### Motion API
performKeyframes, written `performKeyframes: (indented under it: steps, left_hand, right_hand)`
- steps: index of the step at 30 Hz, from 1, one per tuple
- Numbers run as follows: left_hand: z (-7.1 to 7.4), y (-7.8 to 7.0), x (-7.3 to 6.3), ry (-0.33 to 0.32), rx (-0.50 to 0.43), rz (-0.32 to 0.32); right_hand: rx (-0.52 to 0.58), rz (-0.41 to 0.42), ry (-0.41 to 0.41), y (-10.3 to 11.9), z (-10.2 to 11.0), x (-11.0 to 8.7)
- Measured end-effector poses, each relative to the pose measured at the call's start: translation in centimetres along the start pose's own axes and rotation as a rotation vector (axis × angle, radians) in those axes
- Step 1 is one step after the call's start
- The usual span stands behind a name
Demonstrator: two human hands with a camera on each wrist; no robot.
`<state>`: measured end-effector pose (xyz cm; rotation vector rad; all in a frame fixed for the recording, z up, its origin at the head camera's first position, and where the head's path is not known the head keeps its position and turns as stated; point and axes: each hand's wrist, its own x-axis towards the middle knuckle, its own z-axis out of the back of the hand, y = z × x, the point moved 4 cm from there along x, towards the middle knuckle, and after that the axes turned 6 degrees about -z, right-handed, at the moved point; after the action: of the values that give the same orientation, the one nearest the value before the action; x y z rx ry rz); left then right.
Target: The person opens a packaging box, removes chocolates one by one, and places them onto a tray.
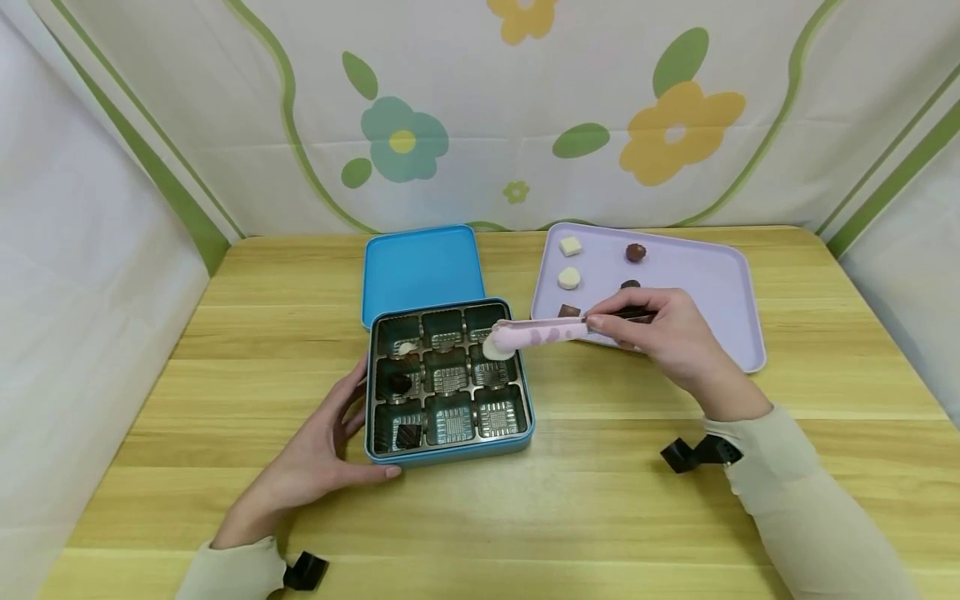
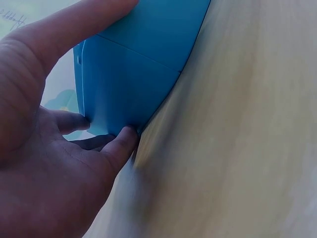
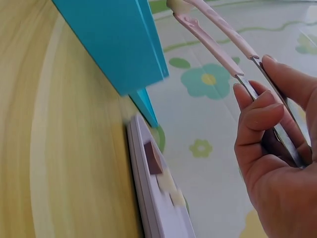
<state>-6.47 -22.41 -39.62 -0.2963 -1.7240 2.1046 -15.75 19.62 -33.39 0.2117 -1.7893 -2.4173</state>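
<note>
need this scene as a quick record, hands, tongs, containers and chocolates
left hand: holds the blue tin by its left side
right hand: grips pink tongs
tongs: pinch a white chocolate above the tin's right side
tin: nine compartments, chocolates in left column
lilac tray: white and brown chocolates, right of tin
blue lid: behind tin

The left hand (image 1: 318, 458) is spread, its thumb (image 1: 367, 473) stretched apart from its bent fingers (image 2: 120, 148). The right hand (image 1: 671, 342) is raised, thumb (image 3: 287, 77) and curled fingers (image 3: 260, 121) pinched together, the forearm (image 1: 813, 508) slanted inward.
</note>
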Motion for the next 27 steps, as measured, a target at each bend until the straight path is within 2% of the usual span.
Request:
performKeyframes:
  steps: [4, 12, 16, 19, 27]
  left_hand:
    - [0.0, 0.1, 0.0, 0.0, -0.004, 0.004]
    - [0.0, 0.1, 0.0, 0.003, 0.006, -0.002]
    - [-0.1, 0.1, 0.1, 0.007, 0.003, -0.01]
    - [-0.1, 0.0, 0.1, 0.008, 0.008, -0.007]
    - [-0.1, 0.1, 0.0, 0.006, 0.026, 0.01]
  right_hand:
    - [0.042, -0.01, -0.054, -0.6, 1.8, -0.5]
    - [0.235, 0.025, -0.131, -2.7, 6.1, -1.3]
    - [0.255, -0.047, -0.22, -4.3, 8.7, -2.0]
    - [0.286, -0.09, -0.254, -5.4, 10.3, -2.3]
    - [0.305, -0.179, -0.246, -7.4, 13.1, -2.9]
